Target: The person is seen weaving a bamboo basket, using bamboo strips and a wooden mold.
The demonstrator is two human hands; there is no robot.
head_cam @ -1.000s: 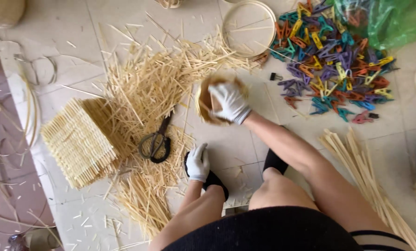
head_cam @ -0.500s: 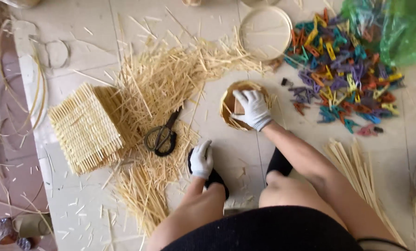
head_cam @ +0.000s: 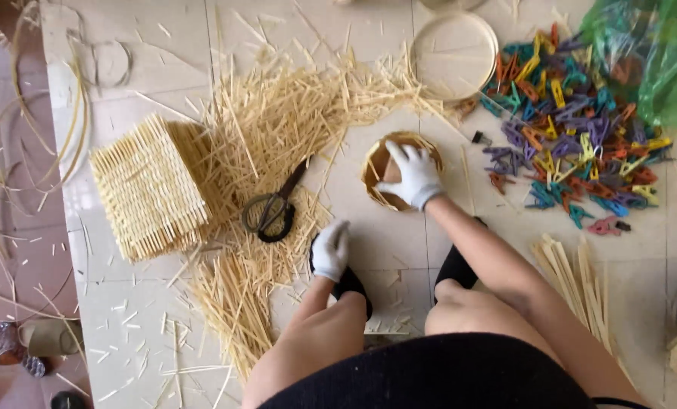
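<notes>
Green plastic bag (head_cam: 649, 60) lies beside colourful clothespins (head_cam: 573, 129), top right.
</notes>
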